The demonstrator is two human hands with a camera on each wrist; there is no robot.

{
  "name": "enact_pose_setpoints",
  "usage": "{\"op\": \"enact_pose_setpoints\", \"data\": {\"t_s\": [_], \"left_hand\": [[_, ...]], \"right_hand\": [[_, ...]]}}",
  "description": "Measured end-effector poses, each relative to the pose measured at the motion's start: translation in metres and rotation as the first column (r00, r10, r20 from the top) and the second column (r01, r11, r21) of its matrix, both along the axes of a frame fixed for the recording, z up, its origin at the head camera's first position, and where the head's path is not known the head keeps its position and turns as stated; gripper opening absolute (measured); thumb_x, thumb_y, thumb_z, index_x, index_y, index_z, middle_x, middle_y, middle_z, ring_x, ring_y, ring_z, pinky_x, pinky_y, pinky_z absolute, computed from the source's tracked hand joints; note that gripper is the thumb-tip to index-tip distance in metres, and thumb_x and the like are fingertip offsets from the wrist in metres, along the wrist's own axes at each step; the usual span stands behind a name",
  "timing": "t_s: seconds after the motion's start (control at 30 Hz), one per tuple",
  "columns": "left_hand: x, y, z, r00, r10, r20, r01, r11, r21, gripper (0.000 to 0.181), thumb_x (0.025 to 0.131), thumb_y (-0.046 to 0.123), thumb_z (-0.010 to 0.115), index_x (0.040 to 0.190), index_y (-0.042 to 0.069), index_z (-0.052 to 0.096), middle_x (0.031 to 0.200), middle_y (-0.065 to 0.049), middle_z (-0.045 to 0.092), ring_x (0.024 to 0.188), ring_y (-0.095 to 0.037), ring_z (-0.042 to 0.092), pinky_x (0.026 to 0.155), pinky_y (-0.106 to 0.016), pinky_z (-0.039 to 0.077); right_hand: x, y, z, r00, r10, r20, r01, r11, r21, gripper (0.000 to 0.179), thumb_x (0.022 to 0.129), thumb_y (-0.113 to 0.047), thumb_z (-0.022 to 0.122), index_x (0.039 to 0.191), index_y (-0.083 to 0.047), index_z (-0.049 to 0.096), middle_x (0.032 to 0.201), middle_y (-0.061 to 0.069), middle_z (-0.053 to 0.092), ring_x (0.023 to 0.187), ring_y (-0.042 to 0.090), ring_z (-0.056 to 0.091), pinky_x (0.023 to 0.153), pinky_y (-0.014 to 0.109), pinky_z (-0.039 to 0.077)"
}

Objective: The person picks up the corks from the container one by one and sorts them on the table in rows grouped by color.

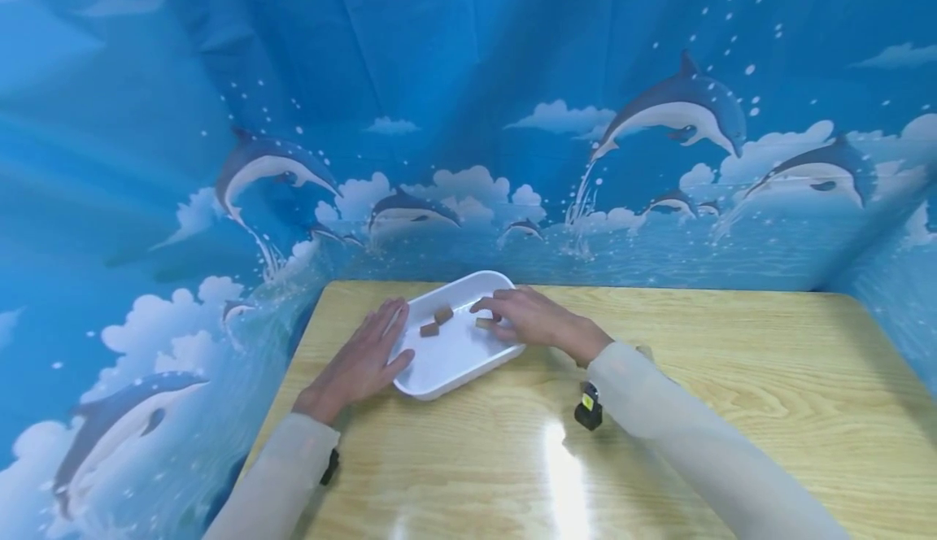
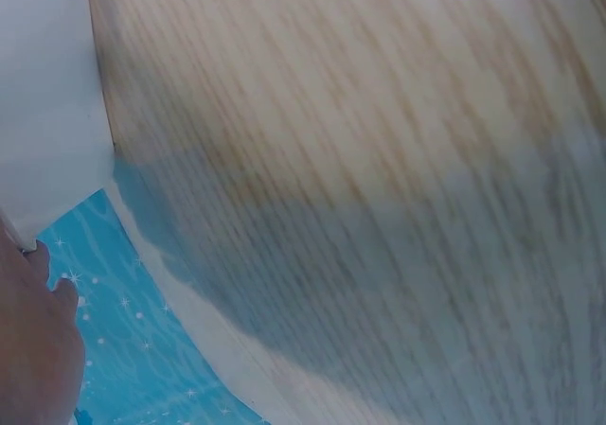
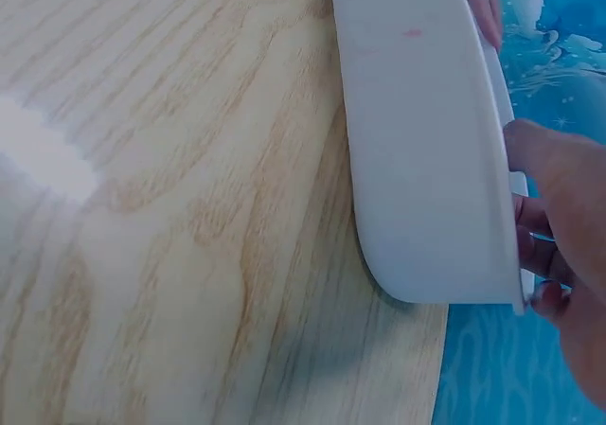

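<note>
A white plastic tray [image 1: 446,361] sits on the table in the head view, with two small brown blocks [image 1: 436,322] in it. My left hand [image 1: 366,357] rests along the tray's left rim, fingers straight and thumb reaching over the edge. My right hand [image 1: 523,315] reaches over the right side, its thumb and fingers bent around a small tan block [image 1: 484,323] inside the tray. In the right wrist view the tray's side wall [image 3: 426,150] hides the blocks, and the fingers [image 3: 540,150] bend over the rim. The left wrist view catches part of the left hand [image 2: 38,330] beside the tray.
A wood-grain table [image 1: 732,377] extends to the right and toward me. Behind and left of it hangs a blue curtain [image 1: 454,117] printed with dolphins. A small black device [image 1: 588,410] hangs at the right wrist.
</note>
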State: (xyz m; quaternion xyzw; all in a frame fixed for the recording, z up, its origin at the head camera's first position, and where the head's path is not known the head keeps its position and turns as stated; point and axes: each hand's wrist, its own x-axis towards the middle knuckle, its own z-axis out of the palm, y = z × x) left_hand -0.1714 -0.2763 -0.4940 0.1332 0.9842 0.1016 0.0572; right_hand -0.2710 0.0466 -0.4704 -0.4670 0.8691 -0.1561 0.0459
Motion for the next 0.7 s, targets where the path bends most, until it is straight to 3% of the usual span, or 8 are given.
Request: {"op": "enact_pose_setpoints", "data": {"t_s": [0.1, 0.23, 0.33, 0.47, 0.7], "left_hand": [[-0.001, -0.001, 0.000, 1.000, -0.012, -0.004, 0.012, 1.000, -0.003, 0.083, 0.115, 0.049, 0.046, 0.176, 0.010, 0.006, 0.185, -0.014, 0.008, 0.172, -0.034, 0.005, 0.141, -0.053, 0.010], [-0.002, -0.001, -0.001, 1.000, -0.018, -0.005, 0.018, 1.000, 0.003, 0.082, 0.115, 0.048, 0.047, 0.176, 0.009, 0.007, 0.185, -0.015, 0.008, 0.172, -0.034, 0.005, 0.141, -0.052, 0.010], [-0.001, 0.000, -0.001, 1.000, -0.015, -0.003, 0.015, 1.000, 0.008, 0.083, 0.115, 0.049, 0.047, 0.176, 0.010, 0.007, 0.185, -0.014, 0.008, 0.172, -0.034, 0.004, 0.141, -0.053, 0.010], [-0.001, 0.000, -0.001, 1.000, -0.017, -0.008, 0.017, 1.000, 0.009, 0.083, 0.115, 0.049, 0.047, 0.176, 0.010, 0.007, 0.185, -0.015, 0.008, 0.172, -0.034, 0.004, 0.141, -0.053, 0.010], [-0.002, -0.001, -0.004, 1.000, -0.026, -0.018, 0.026, 1.000, 0.014, 0.082, 0.115, 0.048, 0.047, 0.176, 0.009, 0.007, 0.185, -0.014, 0.008, 0.172, -0.034, 0.004, 0.141, -0.053, 0.010]], "right_hand": [[0.001, 0.005, 0.001, 1.000, 0.017, 0.004, -0.017, 0.999, -0.034, 0.037, 0.112, -0.024, 0.062, 0.148, -0.016, 0.068, 0.106, 0.004, 0.072, 0.090, 0.018, 0.066, 0.081, 0.037, 0.058], [0.004, 0.012, 0.005, 0.998, 0.022, 0.057, -0.018, 0.997, -0.073, 0.035, 0.113, -0.022, 0.059, 0.147, -0.014, 0.068, 0.112, 0.004, 0.072, 0.098, 0.019, 0.066, 0.089, 0.040, 0.059], [0.006, 0.018, 0.009, 0.990, -0.006, 0.142, 0.021, 0.994, -0.104, 0.036, 0.115, -0.024, 0.056, 0.147, -0.012, 0.067, 0.120, 0.005, 0.073, 0.107, 0.020, 0.069, 0.096, 0.043, 0.060], [0.008, 0.027, 0.017, 0.969, -0.058, 0.242, 0.090, 0.988, -0.125, 0.038, 0.116, -0.031, 0.055, 0.148, -0.014, 0.065, 0.121, 0.002, 0.074, 0.108, 0.016, 0.070, 0.093, 0.039, 0.062], [0.018, 0.047, 0.031, 0.947, -0.091, 0.309, 0.141, 0.980, -0.141, 0.039, 0.113, -0.036, 0.061, 0.148, -0.017, 0.064, 0.118, -0.002, 0.076, 0.103, 0.011, 0.070, 0.086, 0.034, 0.062]]}}
